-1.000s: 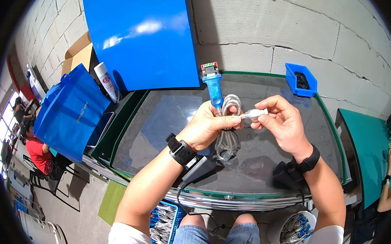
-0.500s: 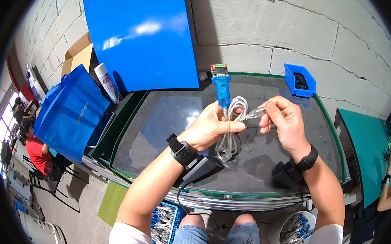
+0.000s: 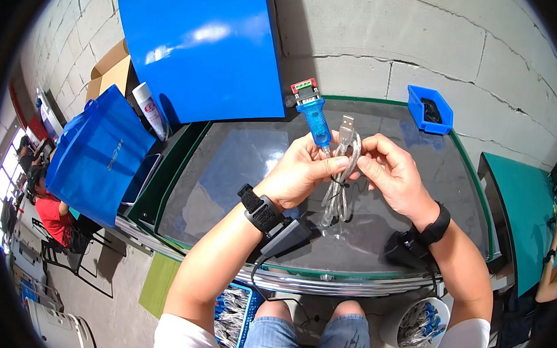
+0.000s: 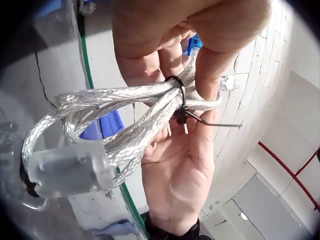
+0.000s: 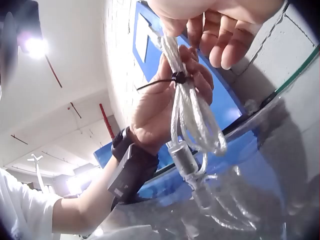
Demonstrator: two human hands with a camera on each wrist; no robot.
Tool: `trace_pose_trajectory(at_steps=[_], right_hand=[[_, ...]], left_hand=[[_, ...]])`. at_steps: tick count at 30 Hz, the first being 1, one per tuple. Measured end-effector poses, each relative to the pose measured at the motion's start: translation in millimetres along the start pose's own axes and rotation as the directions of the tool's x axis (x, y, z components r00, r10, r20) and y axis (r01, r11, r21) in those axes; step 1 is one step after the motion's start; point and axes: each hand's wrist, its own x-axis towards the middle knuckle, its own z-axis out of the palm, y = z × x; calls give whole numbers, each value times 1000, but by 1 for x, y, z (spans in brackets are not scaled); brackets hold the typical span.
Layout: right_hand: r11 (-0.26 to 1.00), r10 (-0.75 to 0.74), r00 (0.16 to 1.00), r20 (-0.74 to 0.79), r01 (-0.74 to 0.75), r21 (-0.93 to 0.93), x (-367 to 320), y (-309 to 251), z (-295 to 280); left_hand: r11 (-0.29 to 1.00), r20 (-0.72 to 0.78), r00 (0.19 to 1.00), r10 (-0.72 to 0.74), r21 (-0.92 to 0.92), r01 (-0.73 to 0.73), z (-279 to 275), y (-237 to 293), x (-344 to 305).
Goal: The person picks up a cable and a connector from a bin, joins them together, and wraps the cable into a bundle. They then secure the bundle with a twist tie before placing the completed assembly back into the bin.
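Observation:
A coiled silver braided cable [image 3: 336, 205] hangs from my left hand [image 3: 300, 175], whose thumb and fingers grip it near the top. Above that hand stands the blue connector [image 3: 317, 120] with a green and red terminal block [image 3: 305, 87]. The cable's USB plug [image 3: 347, 124] points up beside it. My right hand [image 3: 395, 180] pinches the coil's right side between thumb and fingers. A black tie [image 4: 176, 95] wraps the bundle in the left wrist view, its loose tail sticking out. A translucent cylinder [image 5: 184, 159] on the cable hangs below in the right wrist view.
A blue bin [image 3: 429, 125] with dark items is at the table's back right. A spray can [image 3: 149, 110] and a blue bag [image 3: 96, 158] stand left. Below the table are a blue crate [image 3: 245, 323] and a white bucket [image 3: 393, 331], both with cables. People sit at both sides.
The USB plug, earlier held out to the right by my right hand, now points up beside the blue connector. My right hand has moved left and holds the coil. The connector now tilts left.

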Motion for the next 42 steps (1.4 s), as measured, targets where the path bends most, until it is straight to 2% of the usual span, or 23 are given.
trace_pose_trajectory(at_steps=[5,7,11,13,14,15,17,18,20,22,23,25,27,29,30,31,33,35,38,42], right_hand=[[991,-135,989,51,136,-12,1,3,-1],[998,7,999,50,-4,-55,-1,-8,-2],[1000,-3,1000,-1,3,0,-1,0,-1],[995,97,995,24,-97,-3,-3,7,-6],[997,77,991,109,-79,21,-2,10,-8],[993,109,973,205,-100,-56,-3,8,-8],[987,145,963,229,-124,-104,-3,3,-2],[987,145,962,232,-123,-103,-3,2,0],[984,149,984,92,-138,-115,-3,1,1],[991,123,990,68,-118,-66,-1,12,-4],[996,94,995,41,-94,-13,0,14,-5],[988,155,986,61,-156,18,-2,7,-3],[945,313,945,96,-320,64,-3,3,-2],[961,276,953,126,-278,-1,-3,3,-5],[979,202,976,76,-199,-44,-3,4,-4],[989,119,992,31,-115,-94,-1,4,-4],[992,124,992,1,-124,-30,-1,-1,1],[956,45,993,112,-10,-295,-3,-5,0],[951,27,996,86,1,-310,-3,0,1],[946,-24,999,35,34,-322,-3,8,1]], left_hand=[[997,17,999,35,62,-36,0,-4,1],[998,-10,998,61,31,-61,-3,-9,2],[996,56,996,71,-60,-68,-6,-5,2],[976,-65,987,144,-153,-152,-11,-2,3],[965,-126,975,185,-162,-204,-15,-3,4],[965,-127,974,185,-163,-205,-14,-3,4],[955,-193,958,213,-168,-246,-14,-3,4],[951,-174,958,226,-172,-256,-12,-5,6],[983,-40,988,147,-110,-150,-13,-8,5],[999,91,996,15,28,-18,-6,-5,0],[1000,92,996,15,25,-17,-7,-6,1],[997,56,997,-61,41,58,-9,-8,3],[999,15,999,-35,29,34,-5,-2,0],[995,-155,983,96,-13,-100,-7,1,-1],[986,-207,968,139,-58,-154,-9,-2,1],[986,-210,967,144,-57,-159,-11,-3,1],[993,-284,955,83,-57,-103,-14,-2,2],[992,-277,957,90,-60,-111,-12,-2,2],[993,-180,977,117,-2,-120,-8,-3,1],[993,-156,981,115,32,-112,-6,-3,2]])
